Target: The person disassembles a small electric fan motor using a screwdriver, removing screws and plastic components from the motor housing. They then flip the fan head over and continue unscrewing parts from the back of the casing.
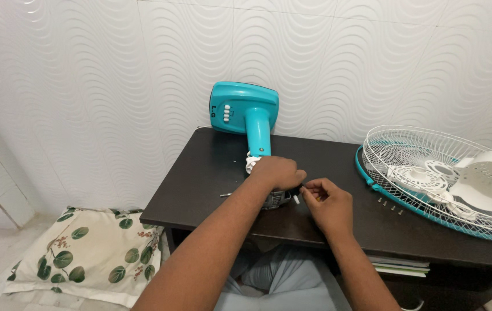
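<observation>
A: Two hands on the fan motor (276, 198)?
B: Yes. The left hand (277, 173) is clamped over it; the right hand (328, 201) pinches a small part at its side.
A: And beyond them?
B: The teal stand (246, 112) lies just past the left hand; the wire grille (430, 173) and screws (390, 205) sit right of the right hand.

teal fan body (245, 110), beyond the fingers: glossy smooth plastic. fan motor (275, 198) under the left hand (276, 173): dull grey metal. table (200, 173) beneath the fingers: dark, matt wood finish. fan guard (424, 173), right of the right hand (326, 201): white coated wire. screws (390, 204) beside it: metal.
</observation>
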